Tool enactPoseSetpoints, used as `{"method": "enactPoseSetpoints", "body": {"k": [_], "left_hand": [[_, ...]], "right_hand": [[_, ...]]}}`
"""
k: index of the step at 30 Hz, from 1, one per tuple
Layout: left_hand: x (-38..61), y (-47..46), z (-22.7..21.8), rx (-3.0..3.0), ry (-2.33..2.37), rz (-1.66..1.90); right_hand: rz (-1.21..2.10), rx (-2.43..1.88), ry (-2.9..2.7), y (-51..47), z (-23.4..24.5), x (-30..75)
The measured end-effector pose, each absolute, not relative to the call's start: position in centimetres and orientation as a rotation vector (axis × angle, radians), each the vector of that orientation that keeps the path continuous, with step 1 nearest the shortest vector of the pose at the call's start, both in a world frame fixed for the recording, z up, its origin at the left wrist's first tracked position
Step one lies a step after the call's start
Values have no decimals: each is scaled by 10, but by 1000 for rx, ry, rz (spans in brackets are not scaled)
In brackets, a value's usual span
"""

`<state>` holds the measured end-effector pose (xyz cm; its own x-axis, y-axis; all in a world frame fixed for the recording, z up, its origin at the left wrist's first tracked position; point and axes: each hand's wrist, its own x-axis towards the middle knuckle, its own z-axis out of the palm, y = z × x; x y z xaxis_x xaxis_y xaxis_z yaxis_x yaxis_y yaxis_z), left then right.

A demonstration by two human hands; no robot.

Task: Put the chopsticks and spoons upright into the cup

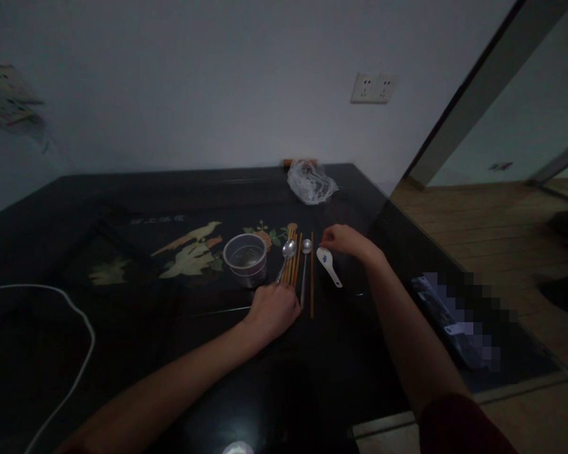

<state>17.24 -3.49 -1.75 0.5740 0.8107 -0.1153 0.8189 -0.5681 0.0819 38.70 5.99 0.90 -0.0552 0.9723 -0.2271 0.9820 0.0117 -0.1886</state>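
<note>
One clear plastic container (245, 258) stands on the dark desk (123, 328), just beside an inlaid bird picture. To its right lies a bundle of wooden chopsticks (292, 261), packed too closely to count, with one single chopstick (311, 280) lying apart from it further right. There are two metal spoons: the first metal spoon (288, 250) rests with its bowl on the bundle, and the second metal spoon (305, 247) lies between the bundle and the single chopstick. One white ceramic spoon (328, 265) with a blue mark in its bowl lies to the right of the single chopstick, its handle pointing towards the person.

The left hand (274, 311) rests knuckles-up on the near ends of the bundle, its fingers curled down over the sticks. Whether they grip the sticks or only press on them cannot be told. The right hand (346, 242) hovers just behind the ceramic spoon, its fingers drawn together in a pinch near the far tip of the single chopstick. Whether they hold or touch anything cannot be told in the dim light.

One crumpled plastic bag (311, 183) sits at the far edge of the desk. One white cable (82, 353) loops across the left part. Two wall sockets (373, 88) sit side by side above.
</note>
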Motion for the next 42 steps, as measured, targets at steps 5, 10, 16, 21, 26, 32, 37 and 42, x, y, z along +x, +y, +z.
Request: {"method": "enactPoseSetpoints", "body": {"k": [5, 10, 16, 21, 26, 32, 37, 42], "left_hand": [[174, -34, -16, 2656, 1423, -129], [174, -33, -14, 2651, 1403, -156], [172, -30, -17, 2665, 1390, -91], [171, -30, -21, 2681, 1381, -58], [171, -30, -22, 2671, 1385, -53], [169, -29, -17, 2655, 1403, -43], [169, -30, -13, 2619, 1413, -44], [167, -27, -12, 2547, 1410, 17]], "right_hand": [[-353, 2125, 2180, 45, 13, 347], [-279, 2070, 2148, 37, 5, 328], [-232, 2046, 2139, 33, 1, 327], [-227, 2066, 2114, 33, -2, 327], [-207, 2119, 2088, 34, -7, 324], [-242, 2177, 2046, 39, -9, 325], [-255, 2234, 2029, 40, -9, 326], [-214, 2296, 2028, 38, -3, 326]]}}
